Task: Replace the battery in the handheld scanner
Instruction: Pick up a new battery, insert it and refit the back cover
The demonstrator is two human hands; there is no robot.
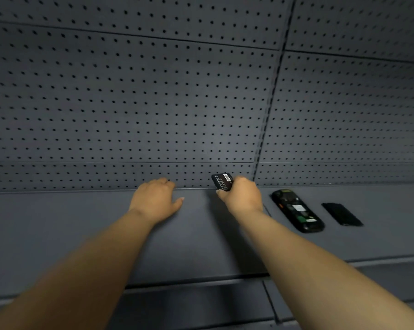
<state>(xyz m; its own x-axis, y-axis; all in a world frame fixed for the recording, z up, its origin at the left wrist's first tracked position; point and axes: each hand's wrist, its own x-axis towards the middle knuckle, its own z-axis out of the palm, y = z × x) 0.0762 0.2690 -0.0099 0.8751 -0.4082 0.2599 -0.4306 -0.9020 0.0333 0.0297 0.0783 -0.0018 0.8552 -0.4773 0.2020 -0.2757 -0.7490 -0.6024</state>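
Observation:
My right hand (242, 195) grips a black battery (222, 181) with a white barcode label, held just above the shelf near the back wall. To its right the black handheld scanner (297, 210) lies face down with its battery bay uncovered, showing labels and a green board inside. Further right lies the flat black battery cover (342, 214). My left hand (156, 198) rests palm down on the shelf, fingers curled loosely, holding nothing.
Everything sits on a dark grey metal shelf (82, 234) backed by a grey pegboard wall (153, 103). A vertical slotted upright (267, 110) divides the wall panels. The shelf's front edge and a lower ledge (201, 284) run beneath my forearms.

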